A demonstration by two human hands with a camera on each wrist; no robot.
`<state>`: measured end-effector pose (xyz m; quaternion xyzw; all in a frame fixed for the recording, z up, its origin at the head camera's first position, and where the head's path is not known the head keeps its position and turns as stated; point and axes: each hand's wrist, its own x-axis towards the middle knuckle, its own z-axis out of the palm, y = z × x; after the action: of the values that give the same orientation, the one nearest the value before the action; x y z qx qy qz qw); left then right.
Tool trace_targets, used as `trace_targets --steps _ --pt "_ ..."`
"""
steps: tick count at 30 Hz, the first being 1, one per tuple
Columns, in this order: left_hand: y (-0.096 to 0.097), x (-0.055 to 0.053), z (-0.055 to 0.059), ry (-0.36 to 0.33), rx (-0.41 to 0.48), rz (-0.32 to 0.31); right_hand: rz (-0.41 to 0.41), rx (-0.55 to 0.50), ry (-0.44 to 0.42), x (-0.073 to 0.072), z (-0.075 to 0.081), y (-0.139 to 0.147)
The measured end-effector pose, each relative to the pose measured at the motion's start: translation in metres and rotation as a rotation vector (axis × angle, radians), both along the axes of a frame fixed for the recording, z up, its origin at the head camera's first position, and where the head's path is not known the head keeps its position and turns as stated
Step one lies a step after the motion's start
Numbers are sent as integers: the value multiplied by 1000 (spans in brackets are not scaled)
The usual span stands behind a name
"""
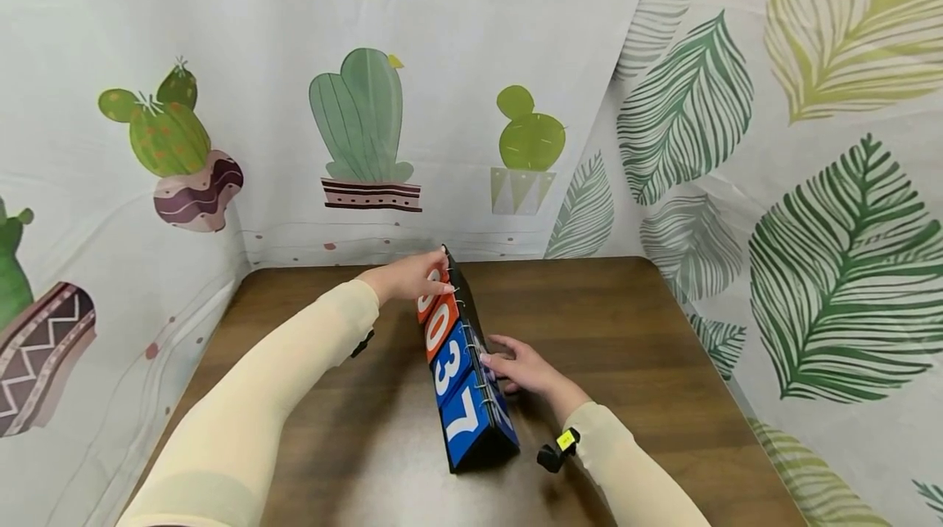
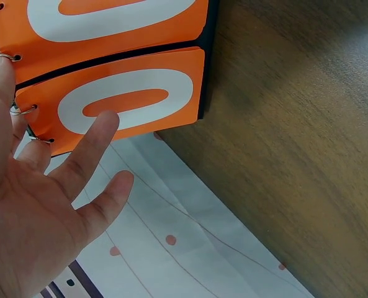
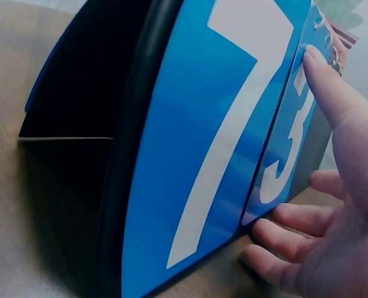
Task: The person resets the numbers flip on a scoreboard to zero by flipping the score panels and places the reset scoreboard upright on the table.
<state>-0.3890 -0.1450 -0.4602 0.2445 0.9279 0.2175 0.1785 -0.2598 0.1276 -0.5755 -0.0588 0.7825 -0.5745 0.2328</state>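
A tabletop flip scoreboard (image 1: 466,416) stands like a tent on the table, running away from me. Its left face carries orange cards with white zeros, then blue cards reading 3 and 7. At the far end, my left hand (image 1: 407,276) holds the ring-bound top edge; in the left wrist view its outer two fingers spread over an orange zero card (image 2: 171,115). My right hand (image 1: 532,370) is at the right face. In the right wrist view, its thumb touches the blue 3 card (image 3: 277,177) near the rings, while the other fingers lie low beside the board.
The brown wooden table (image 1: 589,306) extends on both sides of the scoreboard. Behind it hangs a white cloth (image 1: 457,20) printed with potted cacti; a leaf-patterned cloth (image 1: 692,232) hangs at the right. A black strap device (image 1: 557,451) with a yellow label sits on my right wrist.
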Motion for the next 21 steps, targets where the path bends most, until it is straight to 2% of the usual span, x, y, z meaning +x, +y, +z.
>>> trace_targets --steps 5,11,16,21 --pt "0 2 3 -12 3 11 -122 -62 -68 -3 -5 -1" --pt "0 1 3 -18 10 13 -242 -52 -54 -2 -13 -1" --pt "0 2 2 -17 14 27 -313 -79 -44 -3 -25 3" --pt "0 2 0 -17 9 28 -339 -195 -145 -6 -36 16"
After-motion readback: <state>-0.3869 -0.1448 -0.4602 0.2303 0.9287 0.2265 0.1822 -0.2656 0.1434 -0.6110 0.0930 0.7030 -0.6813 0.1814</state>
